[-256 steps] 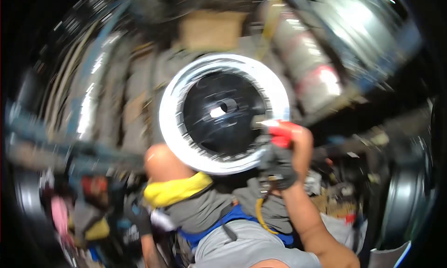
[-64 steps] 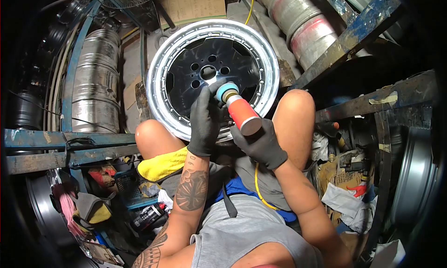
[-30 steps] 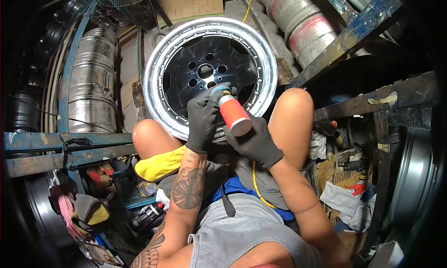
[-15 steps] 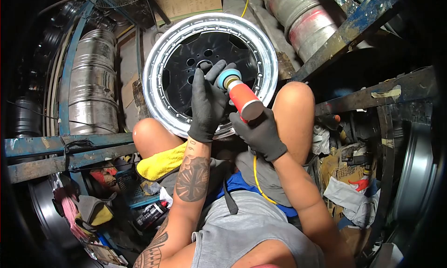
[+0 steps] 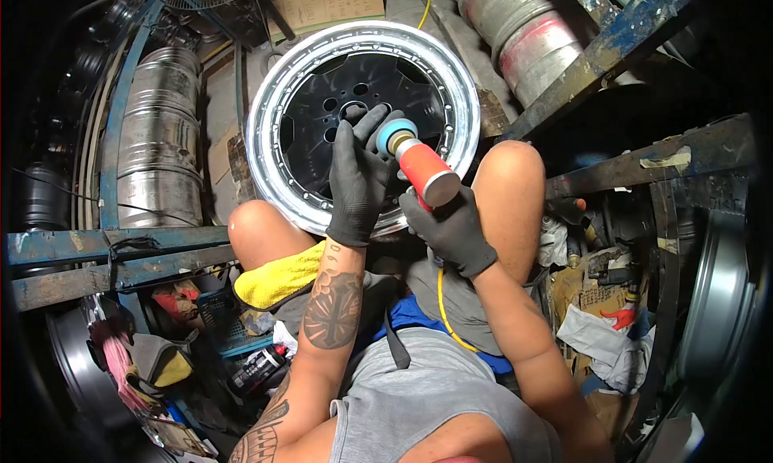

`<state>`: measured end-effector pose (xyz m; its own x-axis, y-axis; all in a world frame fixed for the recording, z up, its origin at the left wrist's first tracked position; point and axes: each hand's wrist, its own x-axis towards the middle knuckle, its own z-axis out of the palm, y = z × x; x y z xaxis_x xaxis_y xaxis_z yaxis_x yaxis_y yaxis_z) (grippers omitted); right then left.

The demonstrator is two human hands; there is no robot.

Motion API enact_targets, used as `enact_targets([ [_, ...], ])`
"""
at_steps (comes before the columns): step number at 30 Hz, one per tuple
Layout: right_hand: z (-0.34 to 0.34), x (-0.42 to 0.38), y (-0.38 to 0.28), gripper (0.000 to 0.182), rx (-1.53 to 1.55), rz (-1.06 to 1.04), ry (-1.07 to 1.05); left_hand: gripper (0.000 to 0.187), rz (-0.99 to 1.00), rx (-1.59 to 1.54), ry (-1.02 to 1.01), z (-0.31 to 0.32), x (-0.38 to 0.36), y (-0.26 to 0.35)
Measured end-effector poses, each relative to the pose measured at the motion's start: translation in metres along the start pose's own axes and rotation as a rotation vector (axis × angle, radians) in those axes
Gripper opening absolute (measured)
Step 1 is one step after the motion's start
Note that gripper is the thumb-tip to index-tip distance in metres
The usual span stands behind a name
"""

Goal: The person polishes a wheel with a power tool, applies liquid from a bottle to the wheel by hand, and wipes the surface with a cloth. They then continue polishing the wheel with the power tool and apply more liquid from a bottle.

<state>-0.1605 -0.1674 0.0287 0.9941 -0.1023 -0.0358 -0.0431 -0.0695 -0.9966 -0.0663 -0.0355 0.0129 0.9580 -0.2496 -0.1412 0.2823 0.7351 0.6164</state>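
Note:
My right hand point(image 5: 451, 233), in a dark grey work glove, grips a red air polisher point(image 5: 425, 167) with a yellow hose. Its round blue pad point(image 5: 393, 130) is raised over the wheel and faces up and to the left. My left hand point(image 5: 358, 177), gloved too, is held with its fingers stretched out beside the pad, fingertips at its edge. Below both hands lies a wheel rim point(image 5: 266, 169) with a bright polished lip and black centre, lying face up in front of my knees.
Stacked metal barrels point(image 5: 161, 141) stand at the left, more at the upper right. Painted steel frames point(image 5: 177, 241) flank my legs. A yellow cloth point(image 5: 282, 278) lies on my left thigh. A black bottle point(image 5: 259, 366) and a white rag point(image 5: 604, 346) lie in the side clutter.
The polisher has tilted very slightly, its rear end shifting a little up and right. Both hands stay in nearly the same place, and the wheel rim has not moved.

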Motion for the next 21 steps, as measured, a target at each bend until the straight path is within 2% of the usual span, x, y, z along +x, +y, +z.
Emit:
enact_targets([
  [1,-0.001,0.000,0.002,0.027,0.019,-0.001,-0.003,0.068,-0.002,-0.003,0.007,-0.002,0.000,0.000],
  [4,-0.003,0.001,0.008,0.027,0.094,-0.004,-0.023,0.051,0.019,0.000,-0.009,-0.009,-0.001,0.001],
  [6,-0.004,-0.001,0.002,0.030,0.166,-0.002,-0.049,0.061,0.014,0.035,0.022,-0.006,-0.008,0.005],
  [7,-0.007,0.000,-0.005,0.030,0.239,0.093,-0.099,0.066,0.007,0.053,0.035,-0.002,-0.013,0.007],
  [9,-0.021,0.001,-0.027,0.031,0.386,0.282,-0.182,0.061,0.034,0.113,0.002,0.000,-0.023,0.012],
  [11,-0.039,-0.004,-0.050,0.033,0.537,0.289,-0.218,0.055,0.034,0.163,0.016,0.009,-0.042,0.006],
  [12,-0.050,-0.009,-0.051,0.037,0.590,0.254,-0.220,0.047,0.010,0.342,-0.015,-0.003,-0.053,-0.007],
  [13,-0.064,-0.017,-0.051,0.041,0.634,0.152,-0.194,0.033,0.253,0.931,-0.141,-0.005,-0.070,-0.016],
  [14,-0.079,-0.028,-0.048,0.045,0.661,0.051,-0.149,0.022,-0.114,0.817,-0.347,-0.012,-0.111,-0.035],
  [16,-0.101,-0.053,-0.048,0.054,0.734,-0.027,-0.132,0.017,0.070,1.238,-0.780,0.005,-0.136,-0.041],
  [17,-0.110,-0.066,-0.050,0.059,0.778,-0.039,-0.135,0.021,0.215,1.425,-0.846,0.007,-0.143,-0.047],
  [18,-0.132,-0.081,-0.053,0.064,0.800,0.055,-0.255,0.025,0.369,1.606,-0.903,0.009,-0.152,-0.053],
  [19,-0.135,-0.096,-0.053,0.065,0.799,0.069,-0.209,0.024,0.416,1.617,-0.936,0.007,-0.152,-0.056],
  [20,-0.142,-0.110,-0.048,0.069,0.811,0.090,-0.279,0.023,0.469,1.629,-0.965,0.005,-0.145,-0.058],
  [21,-0.141,-0.120,-0.050,0.066,0.633,0.071,-0.213,0.021,0.459,1.540,-0.938,0.018,-0.137,-0.051],
])
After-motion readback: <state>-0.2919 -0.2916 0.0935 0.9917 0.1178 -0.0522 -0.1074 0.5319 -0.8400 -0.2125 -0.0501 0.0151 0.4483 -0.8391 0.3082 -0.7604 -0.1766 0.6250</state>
